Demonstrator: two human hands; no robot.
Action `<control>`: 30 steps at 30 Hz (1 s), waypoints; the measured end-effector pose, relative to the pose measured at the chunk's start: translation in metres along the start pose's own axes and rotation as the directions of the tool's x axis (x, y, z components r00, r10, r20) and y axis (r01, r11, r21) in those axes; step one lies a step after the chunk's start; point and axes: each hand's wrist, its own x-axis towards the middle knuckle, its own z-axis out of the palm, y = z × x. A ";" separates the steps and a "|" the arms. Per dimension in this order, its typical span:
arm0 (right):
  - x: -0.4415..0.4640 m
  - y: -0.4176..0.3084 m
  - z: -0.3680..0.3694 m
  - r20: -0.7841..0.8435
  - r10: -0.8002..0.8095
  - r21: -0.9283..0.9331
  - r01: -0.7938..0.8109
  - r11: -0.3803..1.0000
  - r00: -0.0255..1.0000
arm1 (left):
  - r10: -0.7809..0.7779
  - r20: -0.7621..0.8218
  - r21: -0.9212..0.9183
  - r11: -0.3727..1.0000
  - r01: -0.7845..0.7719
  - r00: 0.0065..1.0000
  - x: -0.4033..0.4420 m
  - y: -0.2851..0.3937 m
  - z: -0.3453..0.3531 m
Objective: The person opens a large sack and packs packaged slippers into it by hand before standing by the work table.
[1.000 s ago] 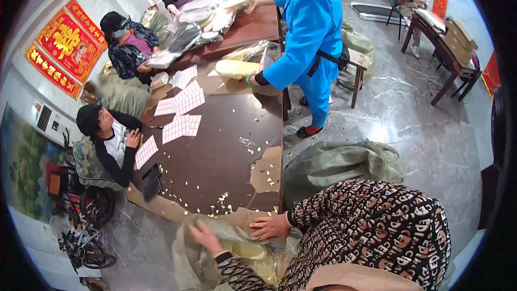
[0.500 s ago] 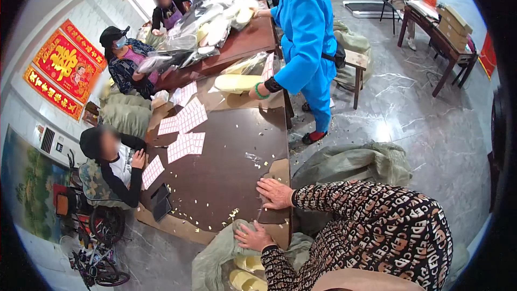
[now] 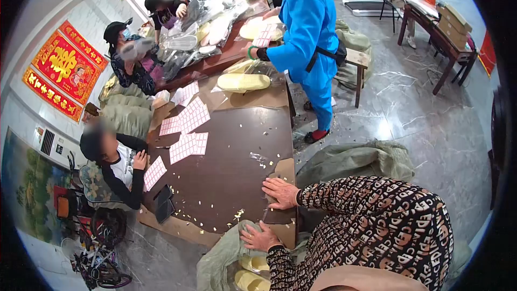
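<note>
My left hand (image 3: 258, 236) lies with fingers spread at the near corner of the dark brown table (image 3: 215, 161), over the rim of a grey-green woven sack (image 3: 226, 253). Inside that sack, yellow slippers (image 3: 252, 280) show just below the hand. My right hand (image 3: 281, 193) rests flat on the tabletop, fingers stretched out, beside a torn brown cardboard edge (image 3: 282, 168). Neither hand holds anything. Small pale scraps (image 3: 238, 214) are scattered near both hands, and a bit of clear plastic (image 3: 258, 156) lies farther in.
Sheets of red-and-white labels (image 3: 188, 147) and a dark phone (image 3: 163, 205) lie by a seated person (image 3: 116, 161). A yellow slipper (image 3: 243, 82) sits before a person in blue (image 3: 309, 27). Bagged footwear (image 3: 215, 27) is heaped beyond. Another sack (image 3: 358, 163) stands right of the table.
The person in blue has taken a hand off the yellow slipper and raised it by a label sheet. The masked person has lifted a grey item. My hands stay in place.
</note>
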 end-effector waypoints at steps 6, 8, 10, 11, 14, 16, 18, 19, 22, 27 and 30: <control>0.000 0.000 -0.001 0.022 0.006 0.009 -0.007 1.000 1.000 | -0.006 -0.003 -0.011 1.000 0.006 1.000 0.000 0.001 0.001; 0.001 0.000 -0.001 0.022 0.013 0.011 -0.013 1.000 1.000 | 0.000 -0.011 -0.008 1.000 0.000 1.000 -0.001 -0.001 0.004; 0.001 0.000 -0.001 0.023 0.018 0.010 -0.019 1.000 1.000 | 0.017 -0.038 -0.001 1.000 -0.017 0.999 0.000 -0.002 0.006; 0.001 0.000 -0.001 0.009 0.012 0.012 -0.012 1.000 1.000 | 0.017 -0.034 -0.002 1.000 -0.017 0.999 0.000 -0.002 0.007; 0.001 0.000 -0.001 -0.019 0.002 0.017 -0.001 1.000 1.000 | 0.026 -0.054 -0.009 1.000 -0.026 0.998 0.000 -0.003 0.008; 0.001 0.000 -0.001 -0.017 -0.001 0.021 0.001 1.000 1.000 | 0.024 -0.053 -0.012 1.000 -0.025 0.998 -0.001 -0.003 0.010; 0.000 0.001 -0.001 -0.019 0.002 0.026 -0.001 1.000 1.000 | 0.018 -0.056 -0.018 1.000 -0.019 0.998 0.000 -0.003 0.011; 0.000 0.001 0.000 -0.019 0.001 0.026 -0.001 1.000 1.000 | 0.022 -0.056 -0.016 1.000 -0.022 0.998 0.000 -0.004 0.011; 0.000 0.001 0.002 -0.019 0.000 0.030 0.000 1.000 1.000 | 0.020 -0.058 -0.006 1.000 -0.020 0.998 -0.001 -0.003 0.010; 0.001 0.002 0.002 -0.009 0.007 0.020 -0.006 1.000 1.000 | 0.009 -0.072 0.019 1.000 -0.008 0.997 -0.001 -0.001 0.008; 0.000 0.001 0.002 0.002 0.009 0.025 -0.009 1.000 1.000 | 0.021 -0.087 0.015 1.000 -0.020 0.996 -0.001 -0.002 0.011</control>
